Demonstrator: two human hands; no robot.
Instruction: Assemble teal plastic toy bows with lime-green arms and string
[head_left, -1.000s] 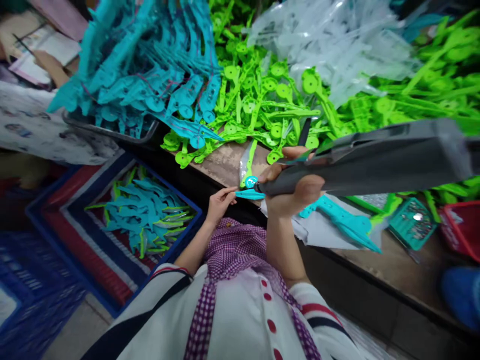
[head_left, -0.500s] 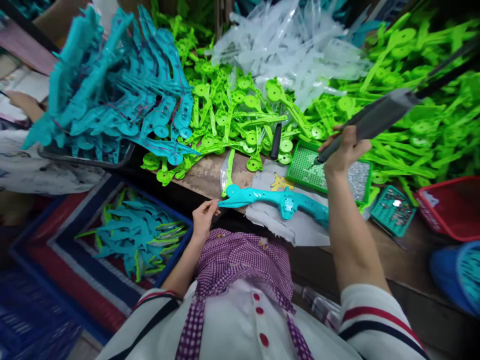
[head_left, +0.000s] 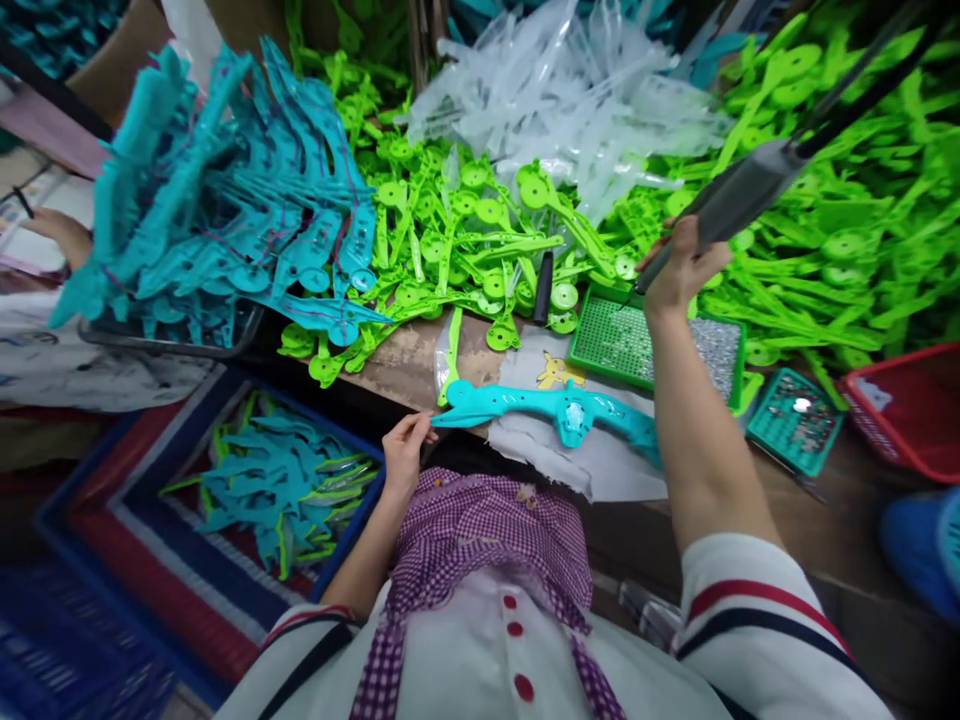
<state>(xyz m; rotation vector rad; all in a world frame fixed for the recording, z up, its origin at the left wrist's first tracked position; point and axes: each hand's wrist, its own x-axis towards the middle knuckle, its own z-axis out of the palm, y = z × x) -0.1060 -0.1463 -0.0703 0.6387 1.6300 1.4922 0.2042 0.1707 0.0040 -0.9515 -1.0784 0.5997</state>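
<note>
My left hand (head_left: 405, 447) pinches the pointed left end of a long turquoise plastic part (head_left: 517, 401), which lies along the bench edge. A lime-green arm with a clear blade (head_left: 448, 360) touches or lies close to that part's left end; I cannot tell if they are joined. My right hand (head_left: 679, 275) is wrapped round a dark grey electric screwdriver (head_left: 750, 190), its cord running up to the right. The screwdriver's lower end is over the green tray (head_left: 611, 340) of small silvery screws. My right forearm hides part of this tray.
Lime-green parts (head_left: 465, 240) and clear plastic pieces (head_left: 555, 90) heap up behind. Turquoise parts (head_left: 247, 190) stack at left, beside another person's hand (head_left: 56, 230). A blue-rimmed crate (head_left: 375, 480) holds finished-looking pieces. At right are a small teal basket (head_left: 795, 420) and a red basket (head_left: 900, 410).
My right hand and the screwdriver have risen slightly, and the screwdriver's tip is higher over the tray. My left hand keeps its pinch on the turquoise part. The view has shifted a little.
</note>
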